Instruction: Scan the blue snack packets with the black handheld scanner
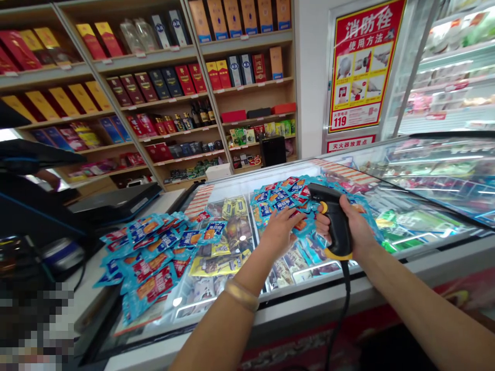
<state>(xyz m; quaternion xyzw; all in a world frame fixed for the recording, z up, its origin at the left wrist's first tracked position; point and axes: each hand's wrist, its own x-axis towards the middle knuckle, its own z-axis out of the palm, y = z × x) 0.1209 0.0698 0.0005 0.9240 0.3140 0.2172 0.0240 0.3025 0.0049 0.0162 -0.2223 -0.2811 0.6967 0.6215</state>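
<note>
My right hand (358, 229) is shut around the grip of a black and yellow corded barcode scanner (335, 219), whose head points left over the packets. Its black cord (345, 278) hangs down past the freezer's front edge. My left hand (277, 232) lies with spread fingers on a heap of blue snack packets (280, 206), close to the scanner. A second heap of similar blue packets (149, 257) lies further left on the glass lid of a chest freezer (421, 206).
Yellow and brown packaged foods (228, 242) show beneath the freezer glass. Behind it stand wooden shelves (216, 87) of boxed liquor and bottles. A black till screen (114, 203) sits on the left counter, a red fire-hydrant poster (363, 67) hangs on the wall, and a chilled display case (452, 67) stands at right.
</note>
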